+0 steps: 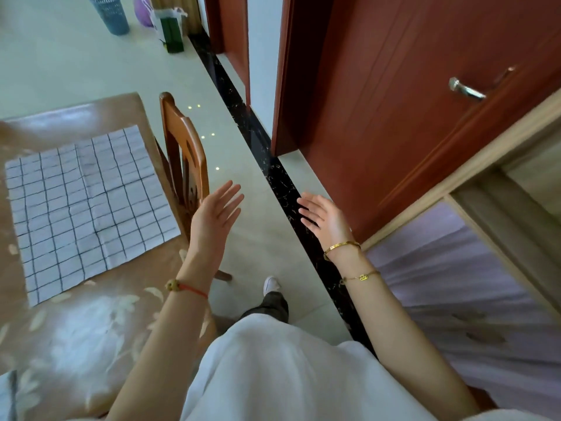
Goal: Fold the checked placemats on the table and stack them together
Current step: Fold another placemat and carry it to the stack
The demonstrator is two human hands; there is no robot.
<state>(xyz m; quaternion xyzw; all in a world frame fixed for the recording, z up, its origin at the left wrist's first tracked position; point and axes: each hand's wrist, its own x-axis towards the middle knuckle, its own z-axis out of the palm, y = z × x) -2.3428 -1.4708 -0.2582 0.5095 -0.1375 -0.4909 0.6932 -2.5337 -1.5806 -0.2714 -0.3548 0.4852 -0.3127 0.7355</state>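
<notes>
A white placemat with a dark check [88, 208] lies spread flat on the brown flowered table [85, 329] at the left, its old fold creases showing. Another piece of checked cloth [7, 396] peeks in at the bottom left corner. My left hand [217, 214] is held in the air to the right of the placemat, fingers straight, holding nothing. My right hand [320, 217] hovers over the floor further right, also with straight fingers and empty. Neither hand touches the placemat.
A wooden chair [185, 159] stands pushed against the table's right edge, between the placemat and my left hand. A red-brown door [409, 101] is at the right, with a purple-covered bed [470, 299] below it. A blue bin [109, 13] stands on the far floor.
</notes>
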